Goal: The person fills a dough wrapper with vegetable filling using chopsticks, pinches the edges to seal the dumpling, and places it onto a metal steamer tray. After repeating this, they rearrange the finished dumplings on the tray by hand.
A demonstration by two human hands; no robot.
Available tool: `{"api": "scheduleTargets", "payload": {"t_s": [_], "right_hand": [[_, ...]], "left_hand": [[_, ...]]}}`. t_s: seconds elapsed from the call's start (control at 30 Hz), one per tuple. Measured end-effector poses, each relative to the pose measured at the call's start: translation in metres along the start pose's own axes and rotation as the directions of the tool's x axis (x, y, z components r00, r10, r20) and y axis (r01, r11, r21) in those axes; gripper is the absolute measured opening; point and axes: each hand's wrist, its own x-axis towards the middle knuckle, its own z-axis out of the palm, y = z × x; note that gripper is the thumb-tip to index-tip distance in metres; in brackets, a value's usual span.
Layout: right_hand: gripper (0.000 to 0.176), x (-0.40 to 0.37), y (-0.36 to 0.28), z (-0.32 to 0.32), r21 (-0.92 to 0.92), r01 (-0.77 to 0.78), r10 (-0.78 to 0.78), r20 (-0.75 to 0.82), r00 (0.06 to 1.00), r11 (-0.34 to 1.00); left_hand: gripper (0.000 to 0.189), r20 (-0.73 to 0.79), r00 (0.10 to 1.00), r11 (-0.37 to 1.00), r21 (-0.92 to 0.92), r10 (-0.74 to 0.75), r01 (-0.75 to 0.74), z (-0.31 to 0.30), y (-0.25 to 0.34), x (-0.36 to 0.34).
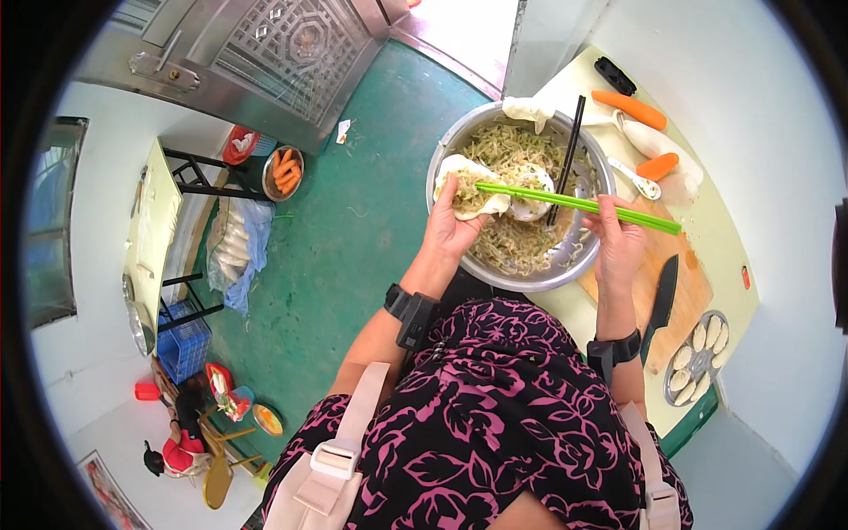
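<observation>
My left hand [452,231] holds a flat round dough wrapper [473,208] with shredded filling on it, over the left side of a large metal bowl [526,284]. In my right hand [614,231] are green chopsticks [574,202], their tips touching the filling on the wrapper. Shredded vegetable filling [512,246] lies in the bowl, with a white bowl [530,208] resting in it. Dark chopsticks [570,150] lean across the bowl's inside. Another piece of dough [528,109] hangs on the bowl's far rim.
On the table at right are carrots [629,109], a white radish [658,146], a spoon [645,184], a cutting board [687,274], a knife [662,296] and a tray of dumplings [698,362]. A person [181,450] sits at lower left. A metal door [291,62] stands at upper left.
</observation>
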Motion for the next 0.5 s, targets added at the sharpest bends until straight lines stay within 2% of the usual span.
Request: {"api": "scheduleTargets", "payload": {"t_s": [0.13, 0.2, 0.3, 0.4, 0.5], "right_hand": [[0.011, 0.002, -0.001, -0.003, -0.002, 0.019, -0.019, -0.007, 1.000, 1.000], [0.011, 0.004, -0.008, -0.006, 0.031, 0.025, -0.024, -0.027, 0.999, 0.999], [0.010, 0.002, -0.015, -0.002, 0.085, 0.049, -0.052, 0.033, 0.998, 0.995], [0.010, -0.003, -0.005, 0.008, 0.046, 0.016, -0.019, 0.075, 0.997, 0.999], [0.009, -0.003, 0.008, 0.009, 0.016, 0.047, -0.048, 0.064, 0.997, 0.999]], "left_hand": [[0.044, -0.008, 1.000, 0.998, 0.062, -0.004, 0.005, 0.000, 0.000, 0.000], [0.049, 0.035, 0.999, 0.999, 0.038, -0.008, 0.007, 0.000, 0.001, -0.001], [0.056, 0.091, 0.996, 0.999, 0.032, -0.026, 0.023, 0.007, 0.002, -0.007], [0.060, 0.105, 0.993, 0.998, 0.050, -0.047, 0.042, 0.013, 0.000, -0.008], [0.062, 0.107, 0.993, 0.998, 0.047, -0.045, 0.040, 0.011, -0.001, -0.005]]}}
